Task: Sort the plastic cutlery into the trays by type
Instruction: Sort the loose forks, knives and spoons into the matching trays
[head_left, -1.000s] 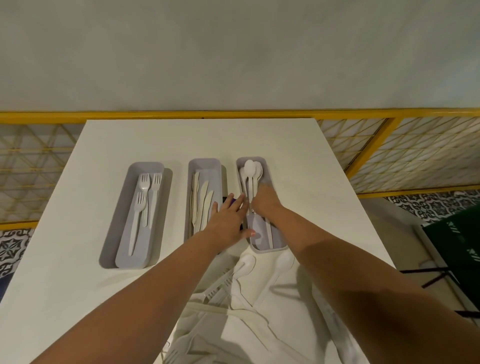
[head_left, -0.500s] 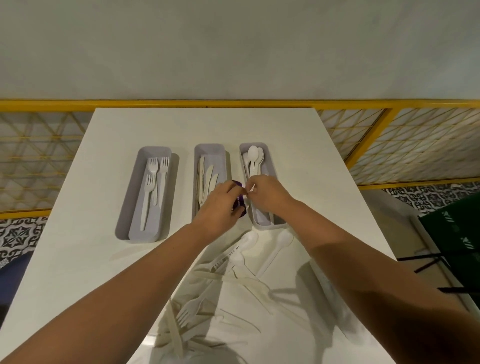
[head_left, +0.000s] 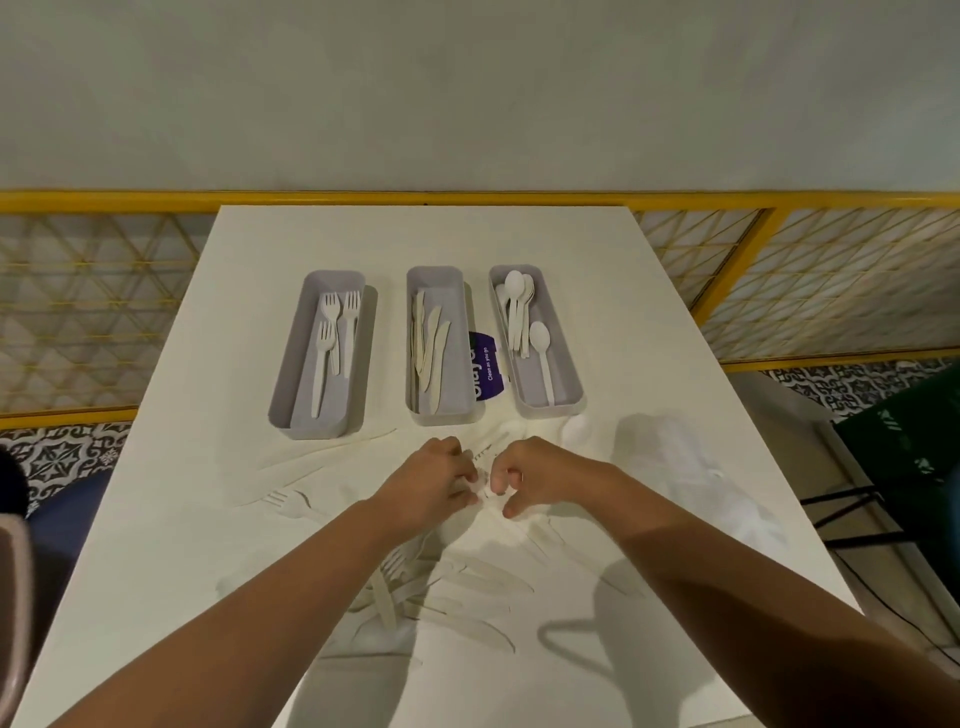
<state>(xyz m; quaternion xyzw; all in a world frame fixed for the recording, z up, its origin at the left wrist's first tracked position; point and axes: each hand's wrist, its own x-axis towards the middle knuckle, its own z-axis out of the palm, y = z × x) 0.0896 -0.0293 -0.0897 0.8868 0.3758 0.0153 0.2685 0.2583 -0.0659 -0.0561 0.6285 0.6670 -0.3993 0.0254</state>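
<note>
**Hands pinch a white piece**

The left hand (head_left: 431, 483) and right hand (head_left: 530, 478) are close together, fingers curled on a small white piece (head_left: 483, 488) — kind unclear. Loose cutlery (head_left: 467, 577) lies around them on the surface (head_left: 208, 519). Behind stand the fork tray (head_left: 291, 384), knife tray (head_left: 457, 322) and spoon tray (head_left: 566, 364).

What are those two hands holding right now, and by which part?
The left hand and right hand, fingers curled, together pinch a small pale piece between them. What kind of cutlery it is, and which part they grip, cannot be told.
</note>
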